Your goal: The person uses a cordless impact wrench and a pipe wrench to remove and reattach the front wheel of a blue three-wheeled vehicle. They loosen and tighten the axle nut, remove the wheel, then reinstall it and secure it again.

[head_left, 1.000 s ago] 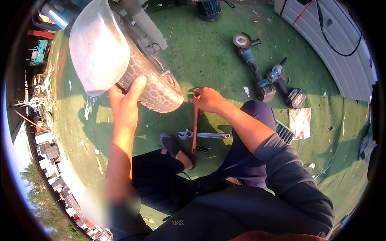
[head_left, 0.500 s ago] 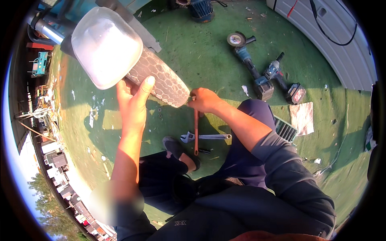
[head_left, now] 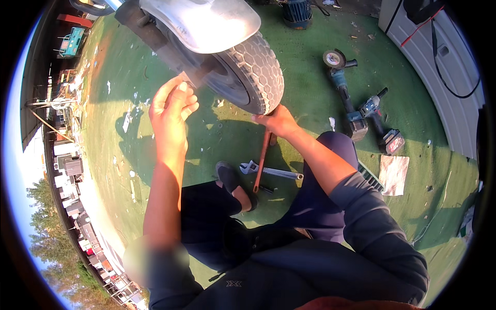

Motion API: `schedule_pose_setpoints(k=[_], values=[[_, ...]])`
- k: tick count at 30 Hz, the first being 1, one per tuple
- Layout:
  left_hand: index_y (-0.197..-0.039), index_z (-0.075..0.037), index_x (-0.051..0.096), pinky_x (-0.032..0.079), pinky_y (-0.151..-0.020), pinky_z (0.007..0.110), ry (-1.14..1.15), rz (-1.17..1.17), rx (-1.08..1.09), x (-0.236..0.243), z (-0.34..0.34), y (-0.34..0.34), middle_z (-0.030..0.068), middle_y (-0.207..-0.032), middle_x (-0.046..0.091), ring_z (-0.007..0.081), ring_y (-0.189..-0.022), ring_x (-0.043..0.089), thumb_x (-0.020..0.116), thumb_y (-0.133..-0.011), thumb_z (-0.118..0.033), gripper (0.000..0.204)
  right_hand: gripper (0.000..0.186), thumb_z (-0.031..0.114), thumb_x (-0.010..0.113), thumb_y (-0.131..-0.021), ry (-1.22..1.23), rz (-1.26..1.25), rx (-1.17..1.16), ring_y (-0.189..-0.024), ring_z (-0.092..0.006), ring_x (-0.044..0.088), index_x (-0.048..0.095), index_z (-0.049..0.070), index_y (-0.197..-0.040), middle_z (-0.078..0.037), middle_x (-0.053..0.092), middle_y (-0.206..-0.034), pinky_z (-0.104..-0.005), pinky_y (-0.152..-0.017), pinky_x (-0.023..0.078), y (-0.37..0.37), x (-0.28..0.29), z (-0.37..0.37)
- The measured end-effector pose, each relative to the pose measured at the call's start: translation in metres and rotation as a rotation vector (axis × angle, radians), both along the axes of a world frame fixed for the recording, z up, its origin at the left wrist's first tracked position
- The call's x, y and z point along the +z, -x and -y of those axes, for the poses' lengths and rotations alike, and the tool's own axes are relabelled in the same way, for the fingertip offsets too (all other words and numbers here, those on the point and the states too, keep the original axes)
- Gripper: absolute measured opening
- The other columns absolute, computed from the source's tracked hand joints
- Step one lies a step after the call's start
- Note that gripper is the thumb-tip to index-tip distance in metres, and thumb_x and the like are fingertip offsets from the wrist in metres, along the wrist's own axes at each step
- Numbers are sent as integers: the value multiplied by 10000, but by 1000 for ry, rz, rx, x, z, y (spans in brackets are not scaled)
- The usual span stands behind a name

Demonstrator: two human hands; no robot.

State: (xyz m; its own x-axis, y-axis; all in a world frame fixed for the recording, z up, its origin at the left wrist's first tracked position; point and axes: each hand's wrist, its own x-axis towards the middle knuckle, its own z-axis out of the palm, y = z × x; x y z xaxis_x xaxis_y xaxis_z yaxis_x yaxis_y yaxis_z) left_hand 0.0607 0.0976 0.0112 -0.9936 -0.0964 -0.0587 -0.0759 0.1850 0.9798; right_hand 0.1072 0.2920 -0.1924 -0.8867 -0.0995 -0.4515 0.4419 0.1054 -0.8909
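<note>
Under the silver mudguard (head_left: 206,20), the tyre (head_left: 253,72) hangs just above the green floor (head_left: 310,103). Right hand (head_left: 279,121) grips a red wrench (head_left: 261,163) at the tread's lower edge; left hand (head_left: 173,106) is raised beside the wheel, fingers loosely curled, holding nothing. Risk — the wrench slipping toward the shoe (head_left: 227,175) below. An adjustable spanner (head_left: 271,171), grinder (head_left: 341,77) and drill (head_left: 380,121) lie nearby — clutter underfoot.

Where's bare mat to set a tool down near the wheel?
Free: green mat between the tyre and the angle grinder; also left of the left hand, with light scraps. Crowded: by the right hand, around the red bar, adjustable wrench and drill.
</note>
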Motion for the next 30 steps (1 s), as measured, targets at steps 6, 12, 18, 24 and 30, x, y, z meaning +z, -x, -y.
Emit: schedule_pose_setpoints(k=[6, 12, 18, 24, 30], values=[[-1238, -35, 648, 556, -778, 326, -31, 125, 90, 19, 29, -31, 53, -948, 677, 148, -832, 650, 682, -964, -236, 342, 683, 466, 720, -798, -407, -133, 489, -917, -371, 712, 634, -16, -1274, -254, 711, -1001, -428, -809, 570, -17, -59, 25], [-1228, -28, 654, 560, -774, 309, 31, 117, -16, 37, 55, -53, 55, -934, 684, 143, -827, 660, 688, -957, -242, 347, 439, 392, 731, -829, -501, -58, 702, -959, -329, 698, 720, 8, -1041, -192, 718, -1023, -424, -832, 543, -29, -100, 50], [-1238, -34, 644, 532, -749, 270, 21, 347, -44, -25, 94, -74, 41, -966, 683, 106, -814, 638, 706, -945, -254, 372, 442, 400, 706, -842, -495, -217, 812, -908, -356, 698, 717, 5, -1041, -206, 714, -957, -456, -809, 546, -49, -104, 42], [-1270, -18, 626, 501, -766, 257, 192, 243, -207, 0, 107, -99, 15, -981, 660, 97, -848, 604, 688, -956, -252, 397, 241, 178, 672, -893, -200, -511, 243, -809, -358, 685, 674, -6, -1049, -177, 691, -894, -418, -726, 543, -74, 61, 24], [-1269, 27, 598, 409, -752, 216, 257, 295, -198, 13, 110, -120, -26, -896, 530, 64, -820, 476, 701, -945, -193, 405, 204, 157, 626, -907, -472, -262, -216, -830, -375, 678, 684, 2, -1024, -185, 688, -908, -413, -763, 542, -136, 12, -65]])
